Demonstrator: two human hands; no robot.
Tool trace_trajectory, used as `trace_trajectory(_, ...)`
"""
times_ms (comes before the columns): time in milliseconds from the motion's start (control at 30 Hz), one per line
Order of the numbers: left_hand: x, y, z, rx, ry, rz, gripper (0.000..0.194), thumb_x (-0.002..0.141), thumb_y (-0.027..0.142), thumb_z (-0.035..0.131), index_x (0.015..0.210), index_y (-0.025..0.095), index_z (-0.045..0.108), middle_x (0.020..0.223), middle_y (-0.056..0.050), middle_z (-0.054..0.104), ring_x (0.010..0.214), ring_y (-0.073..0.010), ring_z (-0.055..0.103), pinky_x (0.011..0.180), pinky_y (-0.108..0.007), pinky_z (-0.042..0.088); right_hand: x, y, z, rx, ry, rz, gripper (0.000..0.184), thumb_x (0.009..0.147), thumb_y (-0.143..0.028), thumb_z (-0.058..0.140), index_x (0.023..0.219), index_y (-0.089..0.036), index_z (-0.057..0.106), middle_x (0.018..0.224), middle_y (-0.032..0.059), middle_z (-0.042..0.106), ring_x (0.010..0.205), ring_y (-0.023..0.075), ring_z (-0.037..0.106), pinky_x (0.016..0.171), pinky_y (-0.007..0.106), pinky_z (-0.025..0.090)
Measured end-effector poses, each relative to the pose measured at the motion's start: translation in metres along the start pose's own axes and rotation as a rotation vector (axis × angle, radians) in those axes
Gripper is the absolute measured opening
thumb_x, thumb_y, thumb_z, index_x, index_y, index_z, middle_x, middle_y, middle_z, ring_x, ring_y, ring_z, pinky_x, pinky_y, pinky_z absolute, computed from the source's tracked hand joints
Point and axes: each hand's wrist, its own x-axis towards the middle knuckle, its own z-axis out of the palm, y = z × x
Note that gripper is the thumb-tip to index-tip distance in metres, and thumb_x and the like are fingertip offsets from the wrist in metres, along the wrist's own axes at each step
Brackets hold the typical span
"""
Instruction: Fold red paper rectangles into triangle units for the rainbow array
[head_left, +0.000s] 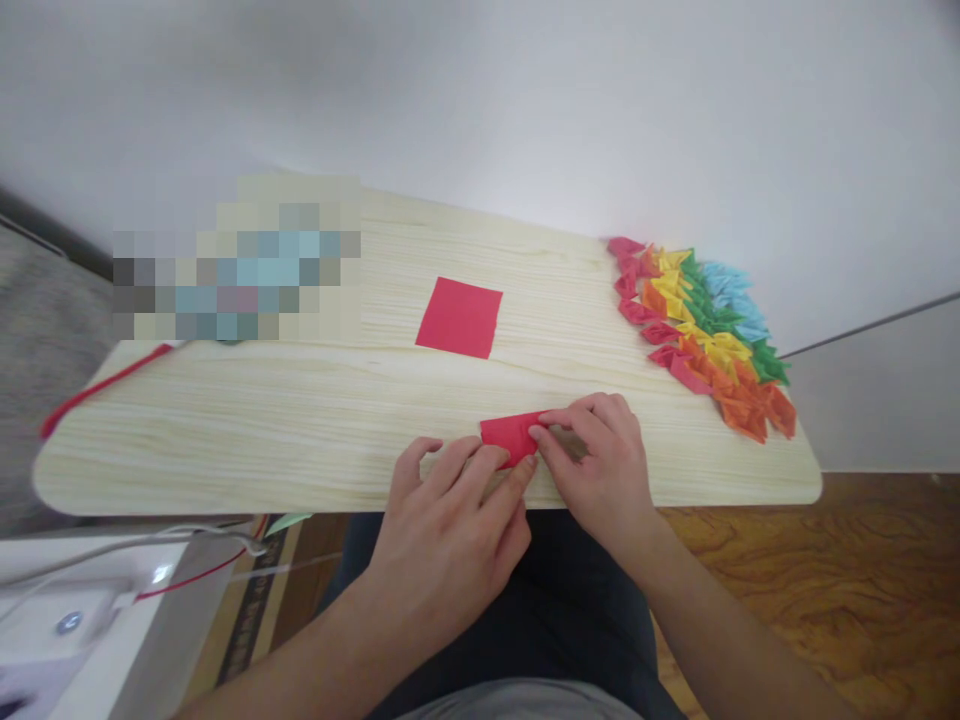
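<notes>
A folded piece of red paper point(512, 436) lies near the front edge of the wooden tabletop, its shape a narrow strip. My left hand point(457, 515) rests over its lower edge, the fingertips pressing it against the board. At its right end, the thumb and forefinger of my right hand point(600, 455) pinch the paper. Part of the lower edge is hidden behind my left fingers. Beyond my hands lies a flat, square sheet of red paper point(460, 318).
Rows of folded paper pieces point(701, 335) in red, orange, yellow, green and blue cover the board's right end. A pixelated patch hides things at the back left. A red cord point(109, 388) crosses the left side. Below left, cables point(180, 535) run over a white surface.
</notes>
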Motion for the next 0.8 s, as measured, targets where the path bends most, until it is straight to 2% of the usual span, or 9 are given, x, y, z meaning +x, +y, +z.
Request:
trace_trajectory(267, -0.003, 0.006, 0.000, -0.004, -0.038, -0.062, 0.037, 0.100, 0.032, 0.053, 0.135, 0.032, 0.066, 0.122, -0.006, 0.071, 0.119, -0.0318, 0.062, 0.104, -0.058, 0.035, 0.002, 0.004, -0.006, 0.052, -0.048, -0.008, 0.019, 0.089, -0.028, 0.077, 0.107, -0.027, 0.075, 0.102, 0.0040, 0.071, 0.101, 0.0259, 0.062, 0.090, 0.044, 0.049)
trace_trajectory(500, -0.003, 0.010, -0.001, 0.002, -0.045, -0.078, 0.037, 0.100, 0.029, 0.053, 0.134, 0.033, 0.067, 0.125, -0.005, 0.071, 0.119, -0.0316, 0.061, 0.104, -0.059, 0.035, -0.002, 0.006, -0.001, 0.022, 0.029, -0.016, 0.006, 0.089, -0.031, 0.078, 0.094, -0.027, 0.078, 0.099, 0.0033, 0.072, 0.098, 0.0252, 0.061, 0.090, 0.044, 0.049)
trace_trajectory(600, -0.004, 0.011, -0.001, 0.012, -0.035, -0.086, 0.037, 0.100, 0.029, 0.053, 0.134, 0.033, 0.067, 0.126, -0.005, 0.071, 0.120, -0.0317, 0.061, 0.105, -0.059, 0.034, -0.004, 0.007, -0.001, 0.004, 0.042, -0.022, 0.009, 0.088, -0.033, 0.080, 0.096, -0.029, 0.080, 0.102, 0.0032, 0.072, 0.099, 0.0253, 0.062, 0.091, 0.045, 0.048)
trace_trajectory(800, -0.007, 0.013, 0.000, 0.011, -0.036, -0.065, 0.038, 0.099, 0.030, 0.054, 0.135, 0.031, 0.066, 0.126, -0.006, 0.071, 0.120, -0.0316, 0.061, 0.104, -0.058, 0.035, -0.008, 0.009, -0.008, -0.014, -0.013, -0.040, 0.017, 0.085, -0.035, 0.082, 0.102, -0.032, 0.080, 0.109, 0.0024, 0.073, 0.105, 0.0266, 0.061, 0.094, 0.047, 0.047)
